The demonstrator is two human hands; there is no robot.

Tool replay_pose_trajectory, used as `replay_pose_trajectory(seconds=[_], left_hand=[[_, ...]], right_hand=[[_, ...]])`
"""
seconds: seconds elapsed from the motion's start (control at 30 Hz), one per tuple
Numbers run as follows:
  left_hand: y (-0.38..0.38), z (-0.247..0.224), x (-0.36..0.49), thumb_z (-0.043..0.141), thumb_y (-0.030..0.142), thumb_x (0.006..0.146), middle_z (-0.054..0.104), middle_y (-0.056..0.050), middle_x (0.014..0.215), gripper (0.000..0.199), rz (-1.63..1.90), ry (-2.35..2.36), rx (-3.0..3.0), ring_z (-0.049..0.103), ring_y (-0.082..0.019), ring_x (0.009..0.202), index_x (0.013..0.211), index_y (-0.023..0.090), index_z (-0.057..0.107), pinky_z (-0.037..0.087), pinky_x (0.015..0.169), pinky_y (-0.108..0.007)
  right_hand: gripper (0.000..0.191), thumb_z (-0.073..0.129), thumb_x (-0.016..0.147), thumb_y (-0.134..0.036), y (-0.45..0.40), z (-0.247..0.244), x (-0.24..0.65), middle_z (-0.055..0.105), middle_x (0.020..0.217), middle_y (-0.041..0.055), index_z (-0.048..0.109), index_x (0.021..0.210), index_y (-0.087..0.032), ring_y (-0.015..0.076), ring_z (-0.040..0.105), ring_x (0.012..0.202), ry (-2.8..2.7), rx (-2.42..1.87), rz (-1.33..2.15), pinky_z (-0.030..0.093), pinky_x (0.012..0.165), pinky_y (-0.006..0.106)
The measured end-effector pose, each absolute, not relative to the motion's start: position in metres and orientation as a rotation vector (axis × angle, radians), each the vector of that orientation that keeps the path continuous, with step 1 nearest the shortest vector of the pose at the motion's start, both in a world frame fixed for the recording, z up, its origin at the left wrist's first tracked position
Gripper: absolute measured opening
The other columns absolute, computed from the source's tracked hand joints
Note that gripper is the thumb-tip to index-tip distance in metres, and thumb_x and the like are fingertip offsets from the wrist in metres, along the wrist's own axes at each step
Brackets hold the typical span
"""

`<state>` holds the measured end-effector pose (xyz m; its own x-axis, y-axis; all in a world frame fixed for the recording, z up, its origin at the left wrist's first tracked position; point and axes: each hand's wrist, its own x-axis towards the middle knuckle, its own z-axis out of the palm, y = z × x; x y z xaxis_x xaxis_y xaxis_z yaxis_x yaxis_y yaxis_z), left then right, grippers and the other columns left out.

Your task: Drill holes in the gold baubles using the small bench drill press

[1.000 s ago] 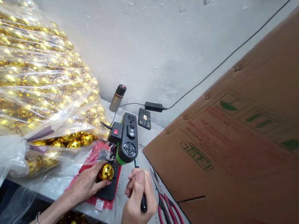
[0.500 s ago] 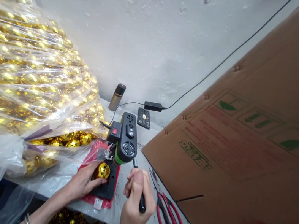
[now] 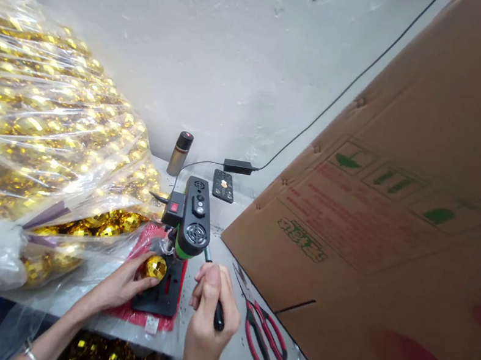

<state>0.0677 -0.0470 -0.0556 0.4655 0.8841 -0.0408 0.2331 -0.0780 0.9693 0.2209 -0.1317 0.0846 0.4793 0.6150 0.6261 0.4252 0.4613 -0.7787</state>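
A shiny gold faceted ball (image 3: 156, 267) sits between the thumb and fingers of my left hand (image 3: 127, 281), just left of the machine head. My right hand (image 3: 213, 312) is wrapped round a black-gripped lever (image 3: 219, 318) on the machine's right side. The small bench drill press (image 3: 197, 213) has a black top with round vents, a green band and a red switch. Its slotted black base (image 3: 158, 299) rests on a red plastic sheet (image 3: 119, 309). The tool tip under the head is hard to make out.
At left lies a large clear bag (image 3: 45, 127) full of gold balls. Red-handled scissors (image 3: 264, 336) lie on the right, beside a big cardboard box (image 3: 376, 229). Behind stand a flask (image 3: 180, 154), a phone (image 3: 223, 185) and a power adapter (image 3: 238, 166). More gold balls (image 3: 106, 358) show below the table edge.
My left hand has drawn the gold ball leftward over the base, baring its slots. My right hand keeps its grip on the lever. The whole view has shifted slightly.
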Motion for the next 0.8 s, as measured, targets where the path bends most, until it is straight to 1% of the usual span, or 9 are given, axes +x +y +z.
replay_pose_trajectory(seconds=[0.07, 0.1, 0.27, 0.43, 0.53, 0.67, 0.8], left_hand=[[-0.046, -0.050, 0.069, 0.073, 0.050, 0.085, 0.077, -0.015, 0.131, 0.061, 0.746, 1.033, 1.729, 0.073, -0.036, 0.118, 0.137, 0.020, 0.064, 0.059, 0.103, -0.048], [-0.045, -0.048, 0.070, 0.074, 0.047, 0.085, 0.077, -0.015, 0.132, 0.058, 0.742, 1.049, 1.794, 0.072, -0.036, 0.121, 0.136, 0.020, 0.065, 0.057, 0.106, -0.049], [-0.046, -0.046, 0.086, 0.072, 0.039, 0.086, 0.078, -0.016, 0.126, 0.052, 0.683, 1.123, 1.986, 0.075, -0.036, 0.114, 0.134, 0.021, 0.066, 0.059, 0.100, -0.049], [-0.054, -0.068, 0.103, 0.074, 0.035, 0.082, 0.077, -0.015, 0.122, 0.050, 0.848, 1.224, 2.081, 0.071, -0.038, 0.113, 0.129, 0.020, 0.067, 0.055, 0.102, -0.055], [-0.057, -0.082, 0.106, 0.075, 0.033, 0.081, 0.076, -0.013, 0.121, 0.052, 0.912, 1.228, 2.082, 0.069, -0.036, 0.113, 0.131, 0.021, 0.066, 0.053, 0.103, -0.056], [-0.057, -0.086, 0.104, 0.075, 0.034, 0.082, 0.075, -0.012, 0.121, 0.055, 0.884, 1.191, 2.062, 0.067, -0.035, 0.114, 0.135, 0.023, 0.063, 0.052, 0.104, -0.054], [-0.058, -0.086, 0.105, 0.076, 0.031, 0.082, 0.073, -0.013, 0.123, 0.055, 0.861, 1.206, 2.045, 0.066, -0.036, 0.115, 0.135, 0.021, 0.063, 0.050, 0.106, -0.056]], right_hand=[[0.040, 0.049, 0.110, -0.029, -0.132, 0.084, 0.221, 0.045, 0.063, -0.0054, 0.052, 0.071, -0.021, 0.0086, 0.044, 0.052, -1.139, -1.145, 0.153, 0.039, 0.050, 0.021], [0.040, 0.049, 0.110, -0.028, -0.132, 0.084, 0.222, 0.045, 0.064, -0.0054, 0.052, 0.071, -0.021, 0.0085, 0.044, 0.053, -1.143, -1.141, 0.150, 0.039, 0.050, 0.020], [0.039, 0.048, 0.110, -0.027, -0.132, 0.085, 0.223, 0.046, 0.064, -0.0053, 0.052, 0.072, -0.022, 0.0086, 0.045, 0.053, -1.160, -1.148, 0.152, 0.040, 0.051, 0.020], [0.037, 0.047, 0.110, -0.028, -0.133, 0.088, 0.225, 0.044, 0.064, -0.0050, 0.054, 0.074, -0.022, 0.0094, 0.042, 0.051, -1.182, -1.158, 0.149, 0.038, 0.047, 0.021], [0.035, 0.047, 0.110, -0.027, -0.134, 0.087, 0.226, 0.045, 0.064, -0.0047, 0.056, 0.075, -0.022, 0.0100, 0.043, 0.051, -1.191, -1.149, 0.146, 0.038, 0.047, 0.022], [0.035, 0.047, 0.109, -0.021, -0.136, 0.074, 0.226, 0.049, 0.067, -0.0033, 0.055, 0.075, -0.022, 0.0108, 0.049, 0.056, -1.199, -1.120, 0.127, 0.040, 0.051, 0.023], [0.033, 0.045, 0.108, -0.018, -0.135, 0.048, 0.225, 0.056, 0.072, -0.0019, 0.056, 0.078, -0.022, 0.0116, 0.055, 0.062, -1.212, -1.098, 0.068, 0.041, 0.054, 0.024]])
